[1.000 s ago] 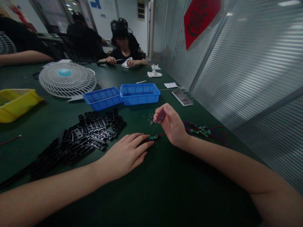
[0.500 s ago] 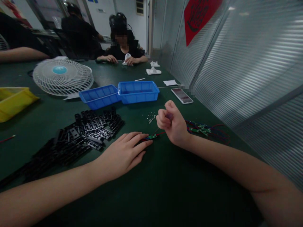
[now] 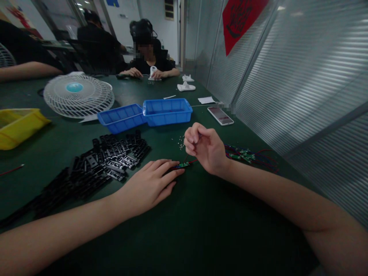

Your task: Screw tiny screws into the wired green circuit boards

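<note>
My left hand (image 3: pixel 151 182) is lying palm down on the bench (image 3: pixel 195 230), its fingers slightly spread. The small green circuit board (image 3: pixel 184 165) is resting right at those fingertips, a red wire (image 3: pixel 193 161) running from its right end. My right hand (image 3: pixel 204 148) is hovering above and right of the board, fingers curling around a mostly hidden screwdriver (image 3: pixel 186 157). Tiny pieces (image 3: pixel 181 143) are lying just beyond.

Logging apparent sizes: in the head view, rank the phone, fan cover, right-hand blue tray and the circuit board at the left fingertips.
1. Fan cover
2. Right-hand blue tray
3. Phone
4. Circuit board
No two look alike.
</note>
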`<state>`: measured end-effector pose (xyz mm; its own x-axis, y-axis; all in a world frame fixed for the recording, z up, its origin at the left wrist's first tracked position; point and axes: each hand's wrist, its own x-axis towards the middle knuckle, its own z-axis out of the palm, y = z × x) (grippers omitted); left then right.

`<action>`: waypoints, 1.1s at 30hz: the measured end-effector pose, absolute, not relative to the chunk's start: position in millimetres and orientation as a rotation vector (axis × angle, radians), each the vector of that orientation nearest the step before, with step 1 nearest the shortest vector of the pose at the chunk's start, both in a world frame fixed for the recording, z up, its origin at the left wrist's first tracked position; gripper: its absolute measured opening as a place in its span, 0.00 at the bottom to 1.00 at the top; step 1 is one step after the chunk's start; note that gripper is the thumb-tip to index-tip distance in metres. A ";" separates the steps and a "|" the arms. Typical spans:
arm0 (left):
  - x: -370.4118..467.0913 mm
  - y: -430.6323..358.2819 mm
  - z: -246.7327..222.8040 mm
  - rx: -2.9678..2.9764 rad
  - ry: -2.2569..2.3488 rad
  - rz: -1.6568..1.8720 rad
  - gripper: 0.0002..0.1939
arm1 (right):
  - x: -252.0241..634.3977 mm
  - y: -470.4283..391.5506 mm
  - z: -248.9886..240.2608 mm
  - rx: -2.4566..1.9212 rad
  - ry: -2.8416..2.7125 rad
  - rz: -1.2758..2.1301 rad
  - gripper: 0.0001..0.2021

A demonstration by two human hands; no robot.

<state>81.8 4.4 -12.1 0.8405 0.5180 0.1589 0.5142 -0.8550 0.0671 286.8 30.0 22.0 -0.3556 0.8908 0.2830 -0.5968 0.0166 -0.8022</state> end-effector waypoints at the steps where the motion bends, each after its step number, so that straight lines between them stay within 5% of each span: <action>1: 81.9 4.4 -12.1 2.994 0.840 0.265 0.20 | 286.9 30.0 21.1 -0.379 -1.092 1.602 0.12; 9: 82.9 4.8 -11.6 2.986 0.839 0.265 0.20 | 281.5 28.5 12.5 -0.488 -1.146 1.407 0.09; 19: 82.0 3.9 -11.4 2.989 0.839 0.264 0.20 | 286.7 33.7 18.9 -0.361 -1.008 1.684 0.23; 33: 83.8 2.4 -7.2 2.963 0.845 0.307 0.19 | 296.5 41.4 17.3 -0.463 -1.096 1.700 0.14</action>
